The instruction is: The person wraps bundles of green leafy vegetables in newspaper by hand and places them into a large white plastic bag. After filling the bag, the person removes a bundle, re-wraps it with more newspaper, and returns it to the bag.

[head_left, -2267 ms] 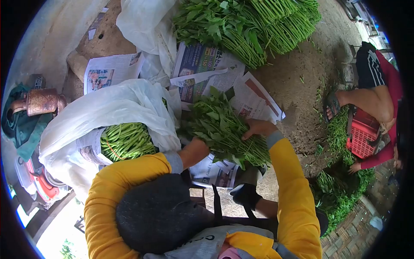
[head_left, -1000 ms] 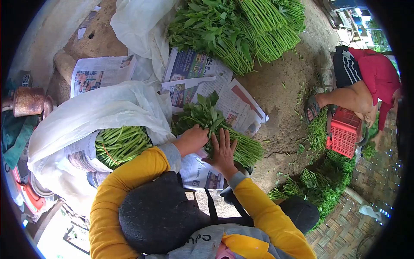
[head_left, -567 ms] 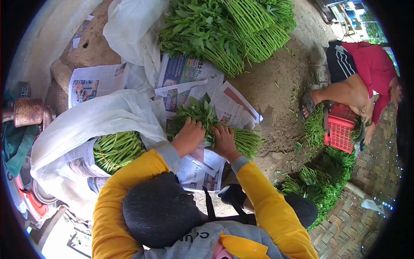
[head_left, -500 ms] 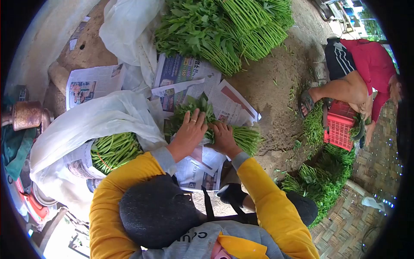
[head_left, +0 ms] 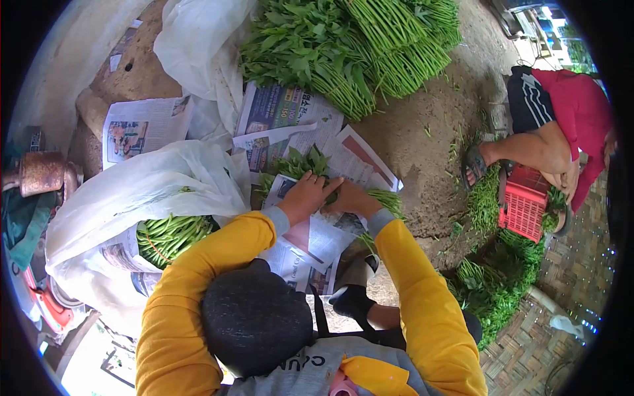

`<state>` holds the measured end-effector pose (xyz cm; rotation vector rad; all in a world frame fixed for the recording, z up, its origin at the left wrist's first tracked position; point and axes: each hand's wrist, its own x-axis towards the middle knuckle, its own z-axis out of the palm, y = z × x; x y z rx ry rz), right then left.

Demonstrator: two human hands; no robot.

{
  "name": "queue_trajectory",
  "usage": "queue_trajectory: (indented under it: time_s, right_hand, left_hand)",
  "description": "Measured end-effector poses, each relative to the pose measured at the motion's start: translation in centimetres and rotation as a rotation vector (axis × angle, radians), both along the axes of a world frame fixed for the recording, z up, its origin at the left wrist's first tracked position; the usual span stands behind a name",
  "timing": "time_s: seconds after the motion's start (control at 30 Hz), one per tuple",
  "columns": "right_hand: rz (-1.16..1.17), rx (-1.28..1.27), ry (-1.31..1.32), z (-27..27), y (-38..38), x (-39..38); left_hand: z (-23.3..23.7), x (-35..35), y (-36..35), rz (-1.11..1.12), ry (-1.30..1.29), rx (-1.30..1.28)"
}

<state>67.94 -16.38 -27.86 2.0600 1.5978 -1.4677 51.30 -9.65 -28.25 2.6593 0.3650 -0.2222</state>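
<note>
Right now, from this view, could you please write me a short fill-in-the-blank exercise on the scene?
The leaves by the left hand and right hand are coloured ____. The plastic crate near the other person is coloured ____. The white bag lies closer to the ____ hand. The sleeves above these hands are mainly ____.

Missing words: green; red; left; yellow.

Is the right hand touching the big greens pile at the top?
Apart. The head view shows newspaper visible between the right hand and the lower edge of the big greens pile.
</note>
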Motion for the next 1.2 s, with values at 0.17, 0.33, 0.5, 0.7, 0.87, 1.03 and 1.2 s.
queue_trajectory:
  time_s: [0.17,0.33,0.5,0.7,0.87,1.03,1.2]
  right_hand:
    - [0.088,0.281,-0.358,4.4,-0.3,-1.5]
    - [0.038,0.605,-0.393,5.2,-5.4,-5.1]
    - [-0.03,0.545,-0.439,2.5,-5.3,-5.8]
    - [-0.002,0.465,-0.469,1.6,-2.4,-3.4]
    - [0.024,0.405,-0.406,1.2,0.2,-1.1]
    - [0.141,0.151,-0.234,1.0,5.0,3.4]
    - [0.083,0.247,0.074,-1.6,6.8,6.5]
  left_hand:
    - [-1.5,0.0,0.5,-0.013,-0.009,-0.039]
    - [-2.9,2.1,2.0,-0.025,0.079,-0.125]
    - [-0.1,4.4,5.6,-0.144,0.337,-0.306]
    - [-1.0,4.9,6.6,-0.118,0.212,-0.272]
    - [1.4,3.2,6.1,0.115,0.053,0.018]
    - [6.1,1.5,6.1,0.295,0.303,-0.228]
    - [-1.4,-0.7,3.3,0.627,0.321,-0.996]
